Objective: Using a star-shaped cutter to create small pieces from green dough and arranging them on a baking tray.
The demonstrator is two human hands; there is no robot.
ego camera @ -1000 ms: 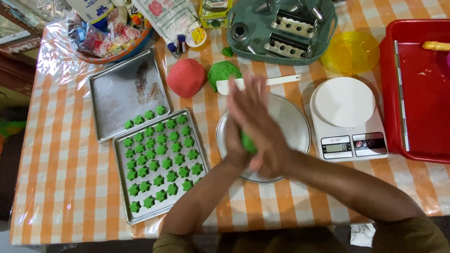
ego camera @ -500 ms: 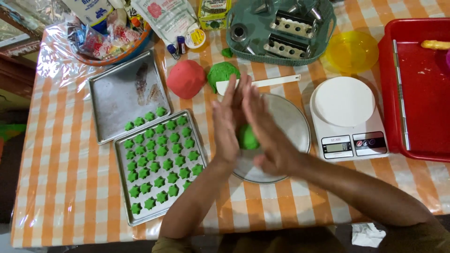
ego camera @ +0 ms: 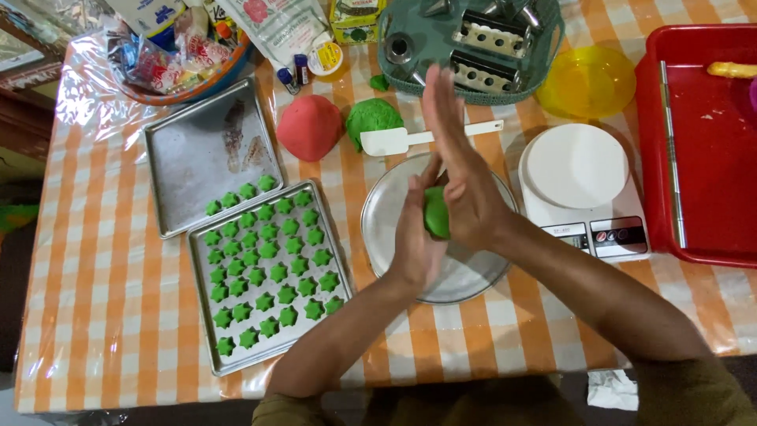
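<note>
Between my two palms sits a green lump of dough [ego camera: 436, 211], pressed from both sides. My left hand [ego camera: 416, 237] cups it from below-left. My right hand [ego camera: 461, 170] lies flat against it, fingers stretched toward the far side of the table. Both hands hover over a round metal plate [ego camera: 386, 229]. To the left, a baking tray [ego camera: 229, 359] is filled with several small green star-shaped pieces [ego camera: 268, 272]. A second tray [ego camera: 197, 158] behind it holds a few more stars at its near edge.
A red dough ball [ego camera: 309, 126] and a green dough ball [ego camera: 372, 118] lie behind the plate, with a white spatula [ego camera: 406, 140]. A white kitchen scale [ego camera: 583, 185], a yellow bowl [ego camera: 587, 79], a red tray [ego camera: 706, 150], a teal basket [ego camera: 473, 39] and food packets stand around.
My right hand has slid forward over the dough, fingers now pointing farther away, while the left hand has dropped lower under the lump.
</note>
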